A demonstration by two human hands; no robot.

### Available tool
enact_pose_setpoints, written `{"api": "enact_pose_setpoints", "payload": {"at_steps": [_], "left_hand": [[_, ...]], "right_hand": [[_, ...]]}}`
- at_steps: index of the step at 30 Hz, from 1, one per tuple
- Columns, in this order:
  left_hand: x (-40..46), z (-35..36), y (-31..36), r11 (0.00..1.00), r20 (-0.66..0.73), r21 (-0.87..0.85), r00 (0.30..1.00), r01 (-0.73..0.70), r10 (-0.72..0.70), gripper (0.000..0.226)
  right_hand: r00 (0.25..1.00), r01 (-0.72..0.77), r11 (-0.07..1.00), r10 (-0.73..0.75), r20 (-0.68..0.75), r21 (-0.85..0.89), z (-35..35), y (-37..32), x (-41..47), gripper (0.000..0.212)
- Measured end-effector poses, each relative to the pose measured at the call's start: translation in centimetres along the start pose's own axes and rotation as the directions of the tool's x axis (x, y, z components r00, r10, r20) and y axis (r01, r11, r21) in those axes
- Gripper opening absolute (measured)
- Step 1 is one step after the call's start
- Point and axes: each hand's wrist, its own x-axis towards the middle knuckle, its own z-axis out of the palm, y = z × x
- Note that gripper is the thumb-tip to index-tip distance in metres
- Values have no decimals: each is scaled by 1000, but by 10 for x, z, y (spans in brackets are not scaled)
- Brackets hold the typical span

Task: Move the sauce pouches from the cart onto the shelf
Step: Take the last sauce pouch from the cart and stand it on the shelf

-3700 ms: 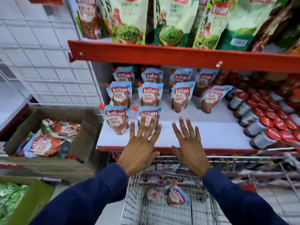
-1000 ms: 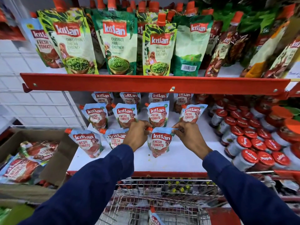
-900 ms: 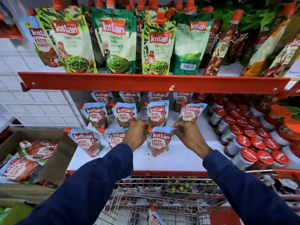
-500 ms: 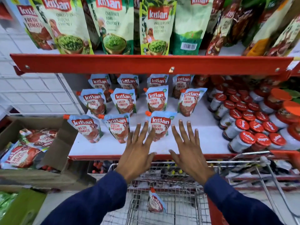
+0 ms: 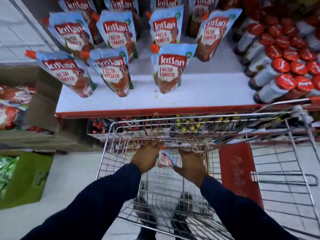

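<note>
**Both hands down in the cart, closing on the last pouch**

Landmark: the shelf (image 5: 199,96), white deck with a red front lip. Cart (image 5: 190,118) is parked just below that lip, wire basket, red flap on its right side. Cardboard box (image 5: 43,104) sits left of the shelf, green box (image 5: 31,177) below it. Red-capped jars (image 5: 284,80) fill the shelf's right end.

Half a second ago both hands were spread flat at the shelf lip; now they're inside the cart, below the shelf. The placed pouch (image 5: 168,70) stands upright front-centre on the shelf, nothing touching it.

Left hand (image 5: 147,157) and right hand (image 5: 191,164) flank the cart pouch (image 5: 165,159), which lies between them. Left fingers touch its edge; right hand is just beside it. Fingers curled, not clamped on it.
</note>
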Motion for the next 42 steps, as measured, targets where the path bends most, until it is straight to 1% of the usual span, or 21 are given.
{"api": "enact_pose_setpoints", "payload": {"at_steps": [2, 4, 5, 6, 7, 8, 9, 11, 13, 16, 19, 21, 24, 28, 32, 36, 38, 40, 42], "left_hand": [[15, 13, -6, 1000, 3, 11, 1000, -24, 24, 72], [26, 21, -7, 999, 9, 25, 999, -36, 36, 71], [28, 22, -4, 997, 19, 63, 999, -46, 44, 64], [31, 21, -2, 995, 14, 84, 998, -55, 54, 53], [33, 22, -1, 996, 5, 73, 998, -60, 60, 41], [35, 23, 0, 998, -14, 49, 999, -45, 46, 36], [38, 23, 2, 999, -35, 26, 999, -30, 31, 36], [39, 23, 4, 999, -71, -50, 997, 6, -10, 40], [35, 21, 6, 997, -84, -82, 996, 3, -10, 44], [21, 12, 9, 994, -102, -110, 994, 13, -24, 44], [-1, -3, 15, 982, -177, -189, 982, 24, -58, 39], [-18, -18, 22, 978, -238, -209, 969, 18, -68, 33], [-39, -51, 37, 973, -347, -228, 937, -35, -48, 28], [-56, -104, 58, 951, -446, -291, 894, -100, -43, 26], [-59, -157, 82, 948, -549, -283, 835, -146, -35, 23], [-52, -206, 108, 951, -636, -253, 771, -180, -23, 16], [-39, -225, 118, 952, -660, -248, 750, -181, -29, 14], [-22, -241, 128, 951, -675, -251, 736, -178, -40, 14], [-6, -256, 137, 941, -674, -290, 735, -177, -70, 13]], "right_hand": [[999, -43, 998, 43, -5, 56, 13, -2, 6, 58], [995, -96, 985, 98, -6, 145, 23, -3, 12, 45], [992, -127, 977, 129, 1, 171, 26, -3, 14, 38], [988, -150, 973, 151, 3, 174, 28, -3, 16, 29], [984, -179, 969, 179, 11, 169, 31, -3, 18, 26], [981, -194, 966, 196, 8, 173, 33, -3, 20, 27], [977, -208, 959, 211, 3, 194, 33, -4, 20, 26], [973, -224, 943, 231, -1, 245, 35, -1, 21, 16], [978, -197, 934, 209, -9, 297, 34, 4, 19, 8], [991, -94, 937, 121, -58, 337, 19, 17, 13, 10], [992, -2, 928, 48, -113, 373, -11, 30, -1, 13], [989, 39, 912, 23, -146, 409, -35, 35, -12, 13], [977, 114, 906, -27, -213, 407, -75, 38, -32, 12], [950, 223, 897, -111, -292, 382, -140, 39, -59, 11], [888, 283, 915, -137, -438, 288, -199, 48, -72, 13], [792, 359, 916, -199, -577, 177, -254, 60, -79, 14], [755, 376, 914, -209, -621, 150, -276, 70, -76, 14], [733, 388, 910, -210, -647, 144, -295, 81, -67, 11], [722, 390, 910, -208, -659, 141, -310, 91, -55, 10]]}}
